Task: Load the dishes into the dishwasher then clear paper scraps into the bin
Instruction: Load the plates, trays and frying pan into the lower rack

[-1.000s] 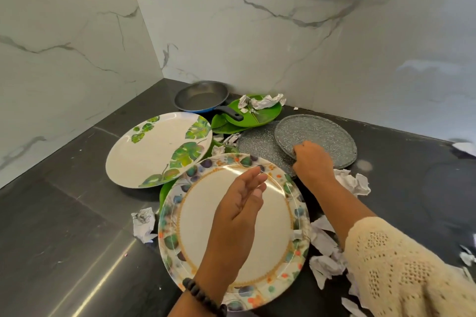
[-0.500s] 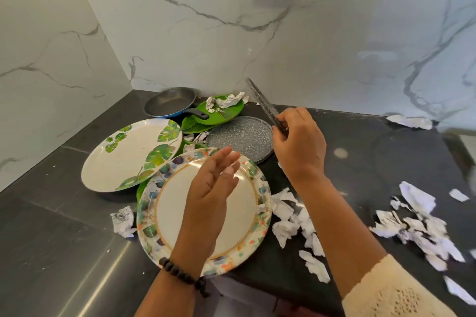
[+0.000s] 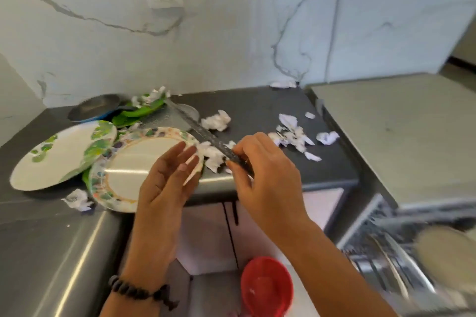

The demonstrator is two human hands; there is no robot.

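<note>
Speckled grey plate (image 3: 206,134) sits edge-on in your right hand (image 3: 265,175), fingers (image 3: 235,168) clamped on its rim, while your left hand (image 3: 167,177) hovers spread, grasping nothing.

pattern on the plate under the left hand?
Cream centre, gold ring, multicoloured leaf-and-dot rim on the plate; head view. Left hand hovers open.

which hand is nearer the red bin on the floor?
Right. The right hand sits almost straight above the red bin, gripping the grey plate; the left hand is further left.
</note>
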